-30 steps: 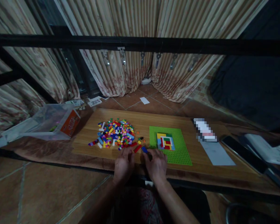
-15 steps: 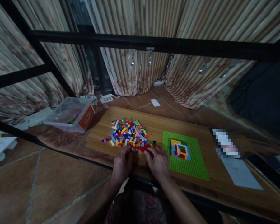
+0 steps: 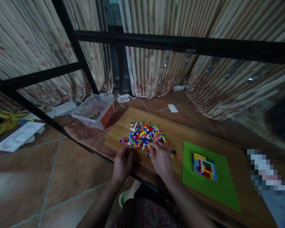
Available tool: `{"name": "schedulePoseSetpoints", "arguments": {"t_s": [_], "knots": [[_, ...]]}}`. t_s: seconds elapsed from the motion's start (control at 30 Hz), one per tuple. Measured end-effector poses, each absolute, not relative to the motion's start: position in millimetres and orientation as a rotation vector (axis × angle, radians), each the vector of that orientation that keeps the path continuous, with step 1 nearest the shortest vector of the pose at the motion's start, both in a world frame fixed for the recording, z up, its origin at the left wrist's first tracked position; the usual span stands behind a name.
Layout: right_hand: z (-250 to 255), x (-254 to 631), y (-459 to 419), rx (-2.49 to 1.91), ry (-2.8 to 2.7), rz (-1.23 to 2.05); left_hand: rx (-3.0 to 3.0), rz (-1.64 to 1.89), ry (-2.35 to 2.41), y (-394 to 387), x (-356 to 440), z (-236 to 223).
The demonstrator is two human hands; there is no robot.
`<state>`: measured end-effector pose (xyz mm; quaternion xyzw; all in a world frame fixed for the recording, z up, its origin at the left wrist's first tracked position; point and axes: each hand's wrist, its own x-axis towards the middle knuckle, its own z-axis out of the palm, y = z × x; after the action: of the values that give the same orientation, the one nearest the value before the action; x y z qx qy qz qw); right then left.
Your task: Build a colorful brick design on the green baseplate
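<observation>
A heap of small toy building bricks (image 3: pixel 144 133) in many colours is spread on the wooden board. At its front left edge is my left hand (image 3: pixel 123 162), fingers curled together; anything inside them is too small or hidden to name. My right hand (image 3: pixel 161 157) reaches over the front right part of the heap. Its fingers bend down among the bricks, and the fingertips are partly hidden. To the right lies a green baseplate (image 3: pixel 211 193), carrying a low, roughly square brick build (image 3: pixel 205 166) in yellow, blue, red, white and green.
A clear plastic box (image 3: pixel 87 118) with an orange label and a few pieces inside stands left of the wooden board (image 3: pixel 171 123). A black metal bar (image 3: pixel 156 41) crosses ahead, before curtains. Paper and a blurred-out item (image 3: pixel 267 172) lie at the right.
The view has turned left, so the board and box appear farther right. My right hand has moved left over the heap, away from the baseplate. My left hand stays by the heap's front edge.
</observation>
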<state>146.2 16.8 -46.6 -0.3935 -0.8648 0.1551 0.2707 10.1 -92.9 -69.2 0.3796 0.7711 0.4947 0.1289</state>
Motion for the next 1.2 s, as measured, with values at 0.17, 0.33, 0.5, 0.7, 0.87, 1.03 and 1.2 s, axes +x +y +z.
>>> {"name": "schedulePoseSetpoints", "arguments": {"t_s": [0.17,0.33,0.5,0.7,0.87,1.03,1.2], "knots": [[-46.5,111.6,11.2,-0.927,-2.442,0.403,1.031,1.42,2.354,-95.1,-10.5,-65.9],[-47.2,80.8,7.3,-0.864,-2.485,0.39,0.995,1.386,2.444,-95.5,-25.2,-65.3],[-53.2,76.2,17.3,-0.854,-2.54,0.323,1.158,1.22,2.581,-88.3,-39.9,-64.5],[-51.8,92.6,34.6,-0.899,-2.552,0.301,1.316,0.969,2.571,-76.3,-47.3,-61.6],[-44.5,64.2,44.5,-0.835,-2.527,0.313,1.292,0.914,2.563,-74.7,-48.4,-61.1],[-43.6,22.3,49.5,-0.728,-2.636,0.345,1.295,0.938,2.559,-75.8,-49.0,-59.7],[-34.8,11.2,49.8,-0.758,-2.702,0.323,1.309,0.786,2.619,-74.8,-48.4,-53.9]]}}
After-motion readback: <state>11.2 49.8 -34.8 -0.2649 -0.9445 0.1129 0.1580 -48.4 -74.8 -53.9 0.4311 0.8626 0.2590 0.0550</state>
